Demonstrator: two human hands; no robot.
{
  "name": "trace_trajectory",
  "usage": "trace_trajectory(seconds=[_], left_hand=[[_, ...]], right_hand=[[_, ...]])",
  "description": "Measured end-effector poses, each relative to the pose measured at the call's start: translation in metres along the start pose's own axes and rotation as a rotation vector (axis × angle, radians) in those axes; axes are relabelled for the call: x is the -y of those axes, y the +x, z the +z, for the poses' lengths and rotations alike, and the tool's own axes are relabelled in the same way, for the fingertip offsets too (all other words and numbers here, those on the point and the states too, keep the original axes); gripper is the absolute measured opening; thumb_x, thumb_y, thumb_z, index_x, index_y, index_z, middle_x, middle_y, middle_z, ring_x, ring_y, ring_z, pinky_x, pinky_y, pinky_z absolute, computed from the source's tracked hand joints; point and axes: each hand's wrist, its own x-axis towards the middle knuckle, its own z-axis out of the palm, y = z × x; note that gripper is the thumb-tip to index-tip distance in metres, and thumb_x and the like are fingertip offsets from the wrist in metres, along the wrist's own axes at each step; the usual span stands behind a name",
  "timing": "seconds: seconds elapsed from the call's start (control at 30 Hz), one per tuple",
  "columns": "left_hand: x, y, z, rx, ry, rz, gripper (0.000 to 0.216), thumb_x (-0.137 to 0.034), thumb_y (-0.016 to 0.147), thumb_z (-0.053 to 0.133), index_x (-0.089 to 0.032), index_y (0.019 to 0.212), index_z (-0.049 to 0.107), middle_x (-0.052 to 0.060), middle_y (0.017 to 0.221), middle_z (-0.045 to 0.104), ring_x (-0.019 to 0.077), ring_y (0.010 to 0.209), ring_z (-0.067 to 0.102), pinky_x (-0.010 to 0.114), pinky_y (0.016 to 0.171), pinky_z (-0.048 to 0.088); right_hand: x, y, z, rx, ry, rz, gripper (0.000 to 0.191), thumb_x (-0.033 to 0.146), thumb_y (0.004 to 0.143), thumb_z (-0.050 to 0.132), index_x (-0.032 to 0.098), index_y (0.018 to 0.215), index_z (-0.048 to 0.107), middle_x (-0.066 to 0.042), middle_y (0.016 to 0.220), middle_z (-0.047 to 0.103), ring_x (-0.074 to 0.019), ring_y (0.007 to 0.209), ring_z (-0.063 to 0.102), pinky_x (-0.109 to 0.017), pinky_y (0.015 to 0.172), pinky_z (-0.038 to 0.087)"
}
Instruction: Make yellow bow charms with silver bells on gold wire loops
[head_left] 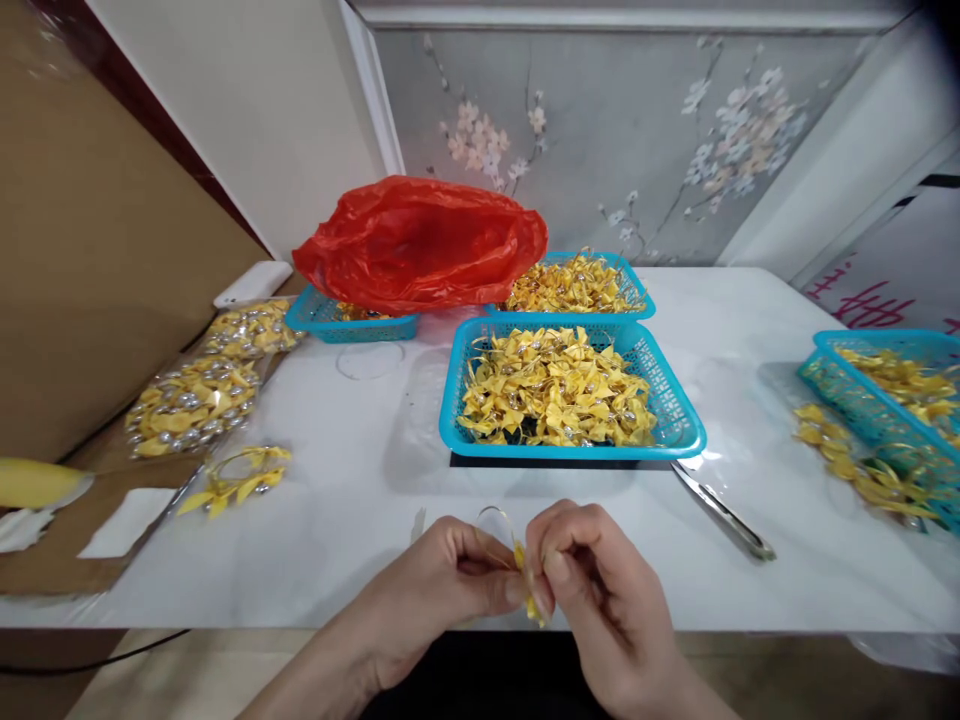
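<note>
Hands [517, 590] pinch a yellow bow [531, 590] before the bow-filled basket [675, 435].

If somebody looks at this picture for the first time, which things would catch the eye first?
Probably the red plastic bag at the back of the white table, lying over a rear basket. Next, the central blue basket heaped with yellow bows. Near the front edge, the left hand and right hand pinch a single bow.

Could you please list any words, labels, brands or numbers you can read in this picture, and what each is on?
Nothing is legible.
Red strokes on the white panel at the right edge: cut off and blurred, unreadable.
The yellow bow pinched by the left hand and right hand shows no lettering.
</note>
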Motion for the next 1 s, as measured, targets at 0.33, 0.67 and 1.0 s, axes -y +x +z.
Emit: trace_trajectory(seconds=[0.33, 0.67, 1.0], left_hand=[[0.001, -0.002, 0.005, 0.036, -0.042, 0.129, 0.016, -0.033, 0.067, 0.083, -0.019, 0.061, 0.078, 0.000, 0.063, 0.063, 0.0149, 0.064, 0.054, 0.027, 0.065, 0.041], [-0.004, -0.013, 0.003, -0.131, 0.409, 0.496, 0.016, -0.021, 0.082, 0.072, -0.028, 0.069, 0.077, 0.005, 0.074, 0.067, 0.0260, 0.123, 0.042, 0.038, 0.103, 0.030], [0.006, -0.014, 0.016, -0.103, 0.034, 0.370, 0.017, -0.025, 0.082, 0.072, -0.019, 0.068, 0.063, 0.001, 0.071, 0.065, 0.0169, 0.068, 0.060, 0.028, 0.067, 0.046]], right_hand=[[0.015, 0.003, -0.007, 0.130, -0.152, -0.097, 0.018, 0.014, 0.099, 0.039, 0.026, 0.094, 0.051, -0.001, 0.076, 0.055, -0.0146, 0.070, 0.054, -0.028, 0.061, 0.046], [0.021, 0.005, -0.010, 0.186, -0.263, -0.041, 0.018, 0.015, 0.099, 0.038, 0.025, 0.086, 0.046, 0.002, 0.073, 0.052, -0.0137, 0.069, 0.054, -0.027, 0.063, 0.044], [0.022, 0.006, -0.012, 0.216, -0.344, -0.052, 0.020, 0.008, 0.096, 0.037, 0.025, 0.088, 0.045, 0.000, 0.078, 0.051, -0.0129, 0.068, 0.051, -0.026, 0.062, 0.043]])
